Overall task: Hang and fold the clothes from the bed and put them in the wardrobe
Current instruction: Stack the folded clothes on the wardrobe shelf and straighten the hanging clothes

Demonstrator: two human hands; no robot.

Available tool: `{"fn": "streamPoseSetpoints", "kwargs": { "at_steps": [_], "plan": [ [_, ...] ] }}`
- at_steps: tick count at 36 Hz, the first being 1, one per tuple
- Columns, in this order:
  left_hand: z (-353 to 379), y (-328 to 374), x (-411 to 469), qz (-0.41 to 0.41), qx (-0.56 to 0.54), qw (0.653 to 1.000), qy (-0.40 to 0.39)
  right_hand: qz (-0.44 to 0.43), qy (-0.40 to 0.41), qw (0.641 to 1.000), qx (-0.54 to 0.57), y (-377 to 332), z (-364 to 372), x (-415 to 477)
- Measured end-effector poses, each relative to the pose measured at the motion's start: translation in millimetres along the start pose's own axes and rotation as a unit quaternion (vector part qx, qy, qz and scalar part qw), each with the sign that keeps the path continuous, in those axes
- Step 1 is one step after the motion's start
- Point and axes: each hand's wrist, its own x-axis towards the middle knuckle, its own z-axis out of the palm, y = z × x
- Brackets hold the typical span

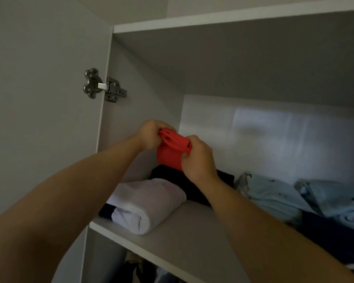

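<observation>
Two hands are raised into the upper compartment of the wardrobe, both engaged on one folded red garment. On the left hand the grip is closed, fingers curled over the garment's upper left edge. On the right hand the grip is closed, thumb and fingers pinching the right edge of the folds. The red garment is held above the shelf, directly over a black folded item at the back left. Whether its lower edge touches that item cannot be told.

Shelf contents, left to right:
- a white rolled garment at the front left, lying on a navy item of which only an edge shows
- the black folded item, behind the white roll
- a pale blue folded garment, just beside the right forearm
- a second pale blue garment at the right, lying over a dark blue piece

Below the shelf, the lower compartment holds dark and pale fabrics, too dim to identify. At the left the wardrobe door stands open, carried on a metal hinge.
</observation>
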Motion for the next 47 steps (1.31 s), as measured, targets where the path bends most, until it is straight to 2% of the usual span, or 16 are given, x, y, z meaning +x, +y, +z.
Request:
{"fn": "streamPoseSetpoints", "kwargs": {
  "at_steps": [3, 5, 7, 10, 13, 17, 20, 24, 26, 28, 30, 34, 38, 41, 44, 47],
  "plan": [
    [-3.1, -10.8, -19.1, 0.031, 0.135, 0.99, -0.042, -0.021, -0.03, 0.999, -0.011, 3.1, 23.6, -16.1],
    [-5.5, -18.4, -41.2, 0.071, 0.36, 0.923, -0.115, -0.052, -0.096, 0.994, -0.026, 6.8, 36.4, -31.3],
    [-5.5, -23.1, -62.6, 0.092, 0.496, 0.842, -0.192, -0.064, -0.178, 0.981, -0.046, 8.1, 46.9, -44.8],
    [-4.2, -31.3, -86.6, 0.055, 0.523, 0.812, -0.253, -0.069, -0.247, 0.964, -0.067, 5.6, 59.2, -56.6],
    [-8.9, -36.7, -99.3, 0.033, 0.512, 0.824, -0.24, -0.109, -0.237, 0.962, -0.085, 0.3, 63.2, -58.3],
    [-17.2, -34.4, -104.3, 0.019, 0.473, 0.856, -0.208, -0.108, -0.162, 0.979, -0.061, -2.4, 59.6, -56.2],
    [-16.9, -31.9, -109.0, -0.011, 0.452, 0.858, -0.244, -0.085, -0.225, 0.968, -0.071, -0.2, 62.3, -64.6],
    [-11.5, -29.8, -119.5, -0.041, 0.429, 0.83, -0.354, -0.102, -0.297, 0.941, -0.125, -1.6, 63.9, -74.8],
    [-17.4, -25.4, -118.1, -0.051, 0.395, 0.84, -0.368, -0.113, -0.271, 0.95, -0.103, -6.0, 60.0, -75.5],
    [-24.5, -20.6, -114.4, -0.06, 0.353, 0.869, -0.342, -0.114, -0.21, 0.969, -0.057, -9.4, 58.1, -80.8],
    [-26.3, -19.4, -114.3, -0.057, 0.341, 0.883, -0.317, -0.081, -0.204, 0.975, -0.036, -10.7, 57.4, -90.8],
    [-22.8, -12.7, -112.0, -0.08, 0.387, 0.827, -0.4, -0.058, -0.316, 0.947, -0.029, -8.2, 49.1, -103.2],
    [-17.6, 16.5, -82.0, -0.128, 0.398, 0.824, -0.383, -0.044, -0.26, 0.964, -0.032, -5.2, 4.1, -97.0],
    [8.3, 49.1, -66.1, -0.072, 0.387, 0.851, -0.349, -0.044, -0.217, 0.973, -0.065, 2.9, -36.4, -98.8],
    [54.0, 101.3, -64.6, 0.022, 0.247, 0.926, -0.286, -0.013, -0.16, 0.979, -0.129, 20.0, -82.7, -105.6],
    [107.2, 154.4, -71.9, 0.114, 0.145, 0.936, -0.299, 0.049, -0.109, 0.97, -0.213, 42.5, -133.7, -113.6]
  ]
}}
